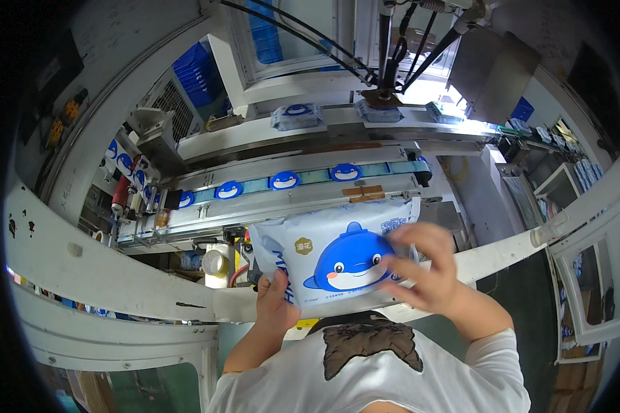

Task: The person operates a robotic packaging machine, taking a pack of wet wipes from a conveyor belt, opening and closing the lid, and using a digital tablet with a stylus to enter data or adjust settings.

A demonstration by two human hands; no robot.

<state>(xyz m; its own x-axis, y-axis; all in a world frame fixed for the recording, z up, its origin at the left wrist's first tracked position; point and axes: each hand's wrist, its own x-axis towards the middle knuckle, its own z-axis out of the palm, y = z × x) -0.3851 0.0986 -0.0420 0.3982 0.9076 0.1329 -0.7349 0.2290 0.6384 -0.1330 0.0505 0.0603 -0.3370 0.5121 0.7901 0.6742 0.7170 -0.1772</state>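
A white and pale blue soft pack of wet wipes (303, 272), printed with a big blue whale, is held up before my chest, tilted toward me. My left hand (275, 303) is closed on its lower left corner, with the thumb on the front. Over the right part of the pack hovers my right hand (424, 272), its fingers apart and slightly blurred. Its fingertips overlap the whale's face; whether they touch the film I cannot tell. Behind the pack, blue whale-shaped pieces (284, 180) lie in a row along a narrow conveyor belt (317, 176).
Several similar packs (296, 117) lie on a farther conveyor (255, 133). Above them hangs a thin-armed picking robot (382, 96). A white machine frame (241, 305) curves around in front of me. Blue crates (198, 76) are stacked at the back left, and a red roller (120, 193) stands at left.
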